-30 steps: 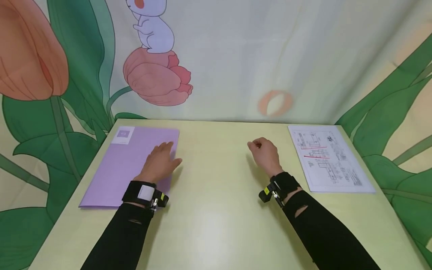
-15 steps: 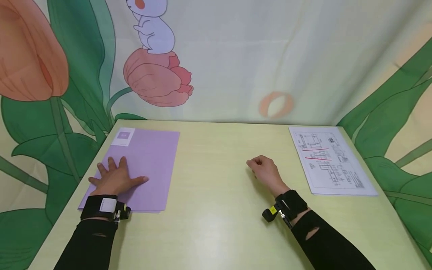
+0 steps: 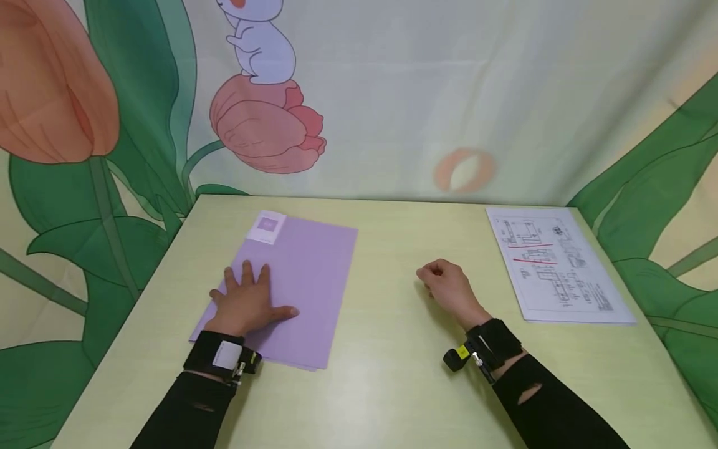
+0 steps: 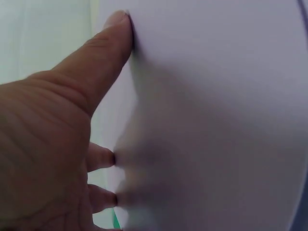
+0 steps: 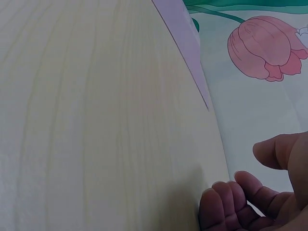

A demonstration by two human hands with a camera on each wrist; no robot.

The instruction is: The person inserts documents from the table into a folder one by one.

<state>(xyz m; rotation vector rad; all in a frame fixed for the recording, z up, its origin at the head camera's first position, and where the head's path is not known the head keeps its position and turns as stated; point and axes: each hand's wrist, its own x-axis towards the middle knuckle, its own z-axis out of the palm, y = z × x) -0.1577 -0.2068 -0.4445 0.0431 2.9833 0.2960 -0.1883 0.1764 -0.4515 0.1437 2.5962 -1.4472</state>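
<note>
Two bare hands in play, but only the left hand (image 3: 242, 305) is actually on the purple folder (image 3: 314, 274): back of the hand up, fingers spread, thumb stuck out to the right, not gripping anything. Folder's lying flat on the left half of the table (image 3: 373, 390). What matters most imo: the hand sits on the folder's nearer left part, so most of the folder lies to the right of it and past the fingertips. Long axis runs away from the person, far end swung a bit right, so it's not square with the table's back edge. The end with the white label (image 3: 267, 227) points away, label in the far left corner. Right hand (image 3: 451, 288) is loosely curled with nothing in it, between the folder and the printed sheet (image 3: 569, 265), apart from both, so left's clearly nearer.
</note>
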